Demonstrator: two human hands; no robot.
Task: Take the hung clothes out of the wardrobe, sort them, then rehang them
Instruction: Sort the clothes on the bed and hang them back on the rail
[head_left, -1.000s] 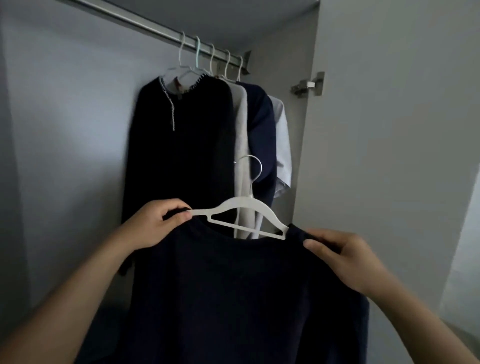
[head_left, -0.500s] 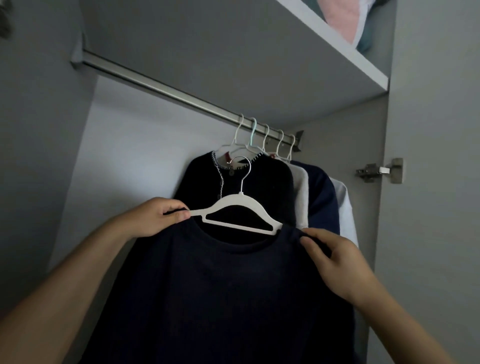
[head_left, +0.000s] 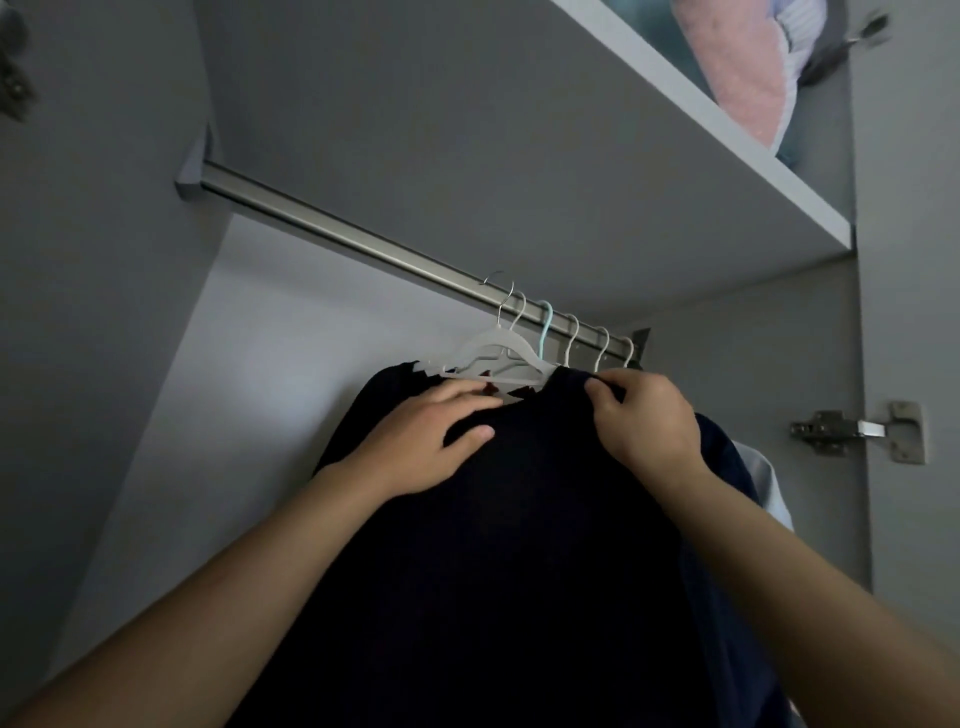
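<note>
1. Dark navy top (head_left: 519, 545) fills the near centre, draped on a white hanger (head_left: 496, 361) and raised close under the rail.
2. Left hand (head_left: 423, 441) lies flat on the cloth near the collar, fingers straight and relaxed, thumb spread.
3. Right hand (head_left: 647, 423) pinches the top's right shoulder seam between curled fingers.
4. Farther back, the hanger's metal hook appears to be just at the rail (head_left: 363, 244), left of five hung hangers; whether it has caught is unclear.
5. Rehanging is the step in hand; next, the hook must seat over the rail before both hands release.
</note>
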